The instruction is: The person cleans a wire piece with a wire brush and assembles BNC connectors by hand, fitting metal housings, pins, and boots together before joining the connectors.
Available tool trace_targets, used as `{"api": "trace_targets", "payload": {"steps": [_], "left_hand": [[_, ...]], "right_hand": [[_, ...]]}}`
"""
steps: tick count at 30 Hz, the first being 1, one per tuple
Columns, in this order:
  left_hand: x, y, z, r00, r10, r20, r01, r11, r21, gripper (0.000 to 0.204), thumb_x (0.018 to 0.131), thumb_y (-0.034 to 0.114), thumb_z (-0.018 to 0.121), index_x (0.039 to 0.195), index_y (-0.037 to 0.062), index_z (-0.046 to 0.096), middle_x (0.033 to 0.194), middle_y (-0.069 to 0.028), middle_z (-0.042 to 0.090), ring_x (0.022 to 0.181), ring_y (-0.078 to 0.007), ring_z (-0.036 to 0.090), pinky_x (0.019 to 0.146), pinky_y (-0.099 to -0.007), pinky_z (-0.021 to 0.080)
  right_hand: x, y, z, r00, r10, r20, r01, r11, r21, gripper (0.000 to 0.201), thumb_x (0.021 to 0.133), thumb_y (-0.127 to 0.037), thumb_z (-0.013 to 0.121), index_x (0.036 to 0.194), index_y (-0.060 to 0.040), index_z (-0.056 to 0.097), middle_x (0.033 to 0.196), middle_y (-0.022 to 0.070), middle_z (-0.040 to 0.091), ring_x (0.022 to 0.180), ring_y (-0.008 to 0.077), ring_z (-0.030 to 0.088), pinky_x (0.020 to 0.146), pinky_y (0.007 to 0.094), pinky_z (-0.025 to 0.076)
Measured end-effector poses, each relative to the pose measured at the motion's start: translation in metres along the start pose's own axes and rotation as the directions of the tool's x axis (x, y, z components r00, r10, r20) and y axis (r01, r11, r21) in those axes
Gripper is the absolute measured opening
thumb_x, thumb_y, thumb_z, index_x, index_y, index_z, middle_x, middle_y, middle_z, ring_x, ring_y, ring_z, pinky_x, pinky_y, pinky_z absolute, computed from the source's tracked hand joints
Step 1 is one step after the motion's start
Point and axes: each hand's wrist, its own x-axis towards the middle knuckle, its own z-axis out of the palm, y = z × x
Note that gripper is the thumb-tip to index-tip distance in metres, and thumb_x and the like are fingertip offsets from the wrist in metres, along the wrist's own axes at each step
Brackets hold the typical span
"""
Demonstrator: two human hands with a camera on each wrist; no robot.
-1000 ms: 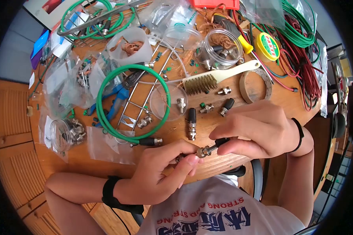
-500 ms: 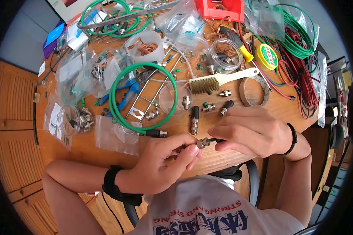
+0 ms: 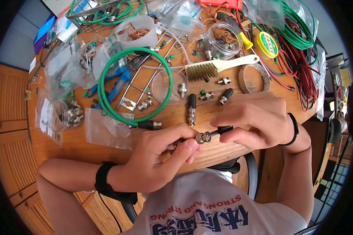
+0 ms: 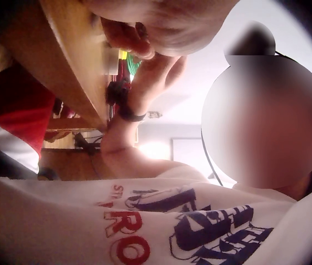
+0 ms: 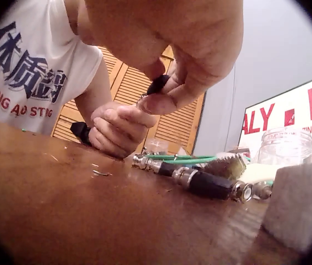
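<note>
My left hand (image 3: 157,156) pinches a metal BNC connector (image 3: 202,138) between thumb and forefinger, near the table's front edge. Out of the connector, a thin dark shaft (image 3: 214,133) runs right to a black piece (image 3: 224,129). My right hand (image 3: 259,119) holds that piece between thumb and fingers; in the right wrist view the black piece (image 5: 157,84) looks tapered. Part of the connector is hidden by the left fingers. Just beyond the hands lie a black-booted BNC plug (image 3: 191,109) and another black-booted plug (image 3: 226,96).
A green cable coil (image 3: 102,88) lies left, over a wire rack and blue-handled pliers (image 3: 117,84). Behind the hands are a brush (image 3: 233,63), a tape ring (image 3: 243,80), a jar (image 3: 225,49) and a yellow paste tub (image 3: 266,45). Red wires (image 3: 302,74) bundle at right.
The head view has shifted slightly. Both hands keep their hold; more of the black piece shows between my right thumb and forefinger than half a second ago.
</note>
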Motion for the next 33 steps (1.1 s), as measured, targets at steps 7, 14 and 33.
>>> {"api": "trace_targets", "payload": {"steps": [7, 14, 33], "left_hand": [[0.002, 0.001, 0.000, 0.997, -0.042, -0.070, 0.041, 0.999, -0.025, 0.012, 0.106, 0.008, 0.058, 0.109, -0.0017, 0.065, 0.084, -0.0026, 0.067, 0.063, -0.0047, 0.057, 0.056, -0.0235, 0.045], [0.003, 0.003, 0.000, 0.995, -0.082, -0.057, 0.076, 0.993, -0.095, 0.014, 0.107, 0.008, 0.057, 0.114, -0.0018, 0.064, 0.084, -0.0013, 0.068, 0.056, -0.0035, 0.057, 0.049, -0.0217, 0.043], [0.001, 0.003, -0.002, 0.986, -0.168, -0.010, 0.168, 0.985, -0.033, 0.016, 0.108, 0.014, 0.055, 0.109, -0.0003, 0.062, 0.083, -0.0056, 0.070, 0.062, -0.0089, 0.059, 0.057, -0.0262, 0.045]], "right_hand": [[0.003, -0.001, -0.011, 0.989, 0.119, 0.091, -0.129, 0.985, 0.114, 0.033, 0.092, -0.026, 0.080, 0.104, 0.0022, 0.070, 0.090, 0.0127, 0.076, 0.066, 0.0247, 0.069, 0.058, 0.0348, 0.054], [0.007, 0.003, -0.009, 0.996, 0.035, 0.082, -0.044, 0.993, 0.110, 0.030, 0.093, -0.020, 0.078, 0.112, 0.0026, 0.073, 0.086, 0.0105, 0.075, 0.067, 0.0223, 0.069, 0.057, 0.0334, 0.053], [0.005, 0.007, -0.006, 0.994, 0.042, 0.100, -0.046, 0.998, 0.038, 0.030, 0.091, -0.018, 0.078, 0.114, 0.0016, 0.075, 0.083, 0.0104, 0.071, 0.065, 0.0231, 0.066, 0.055, 0.0350, 0.049]]}}
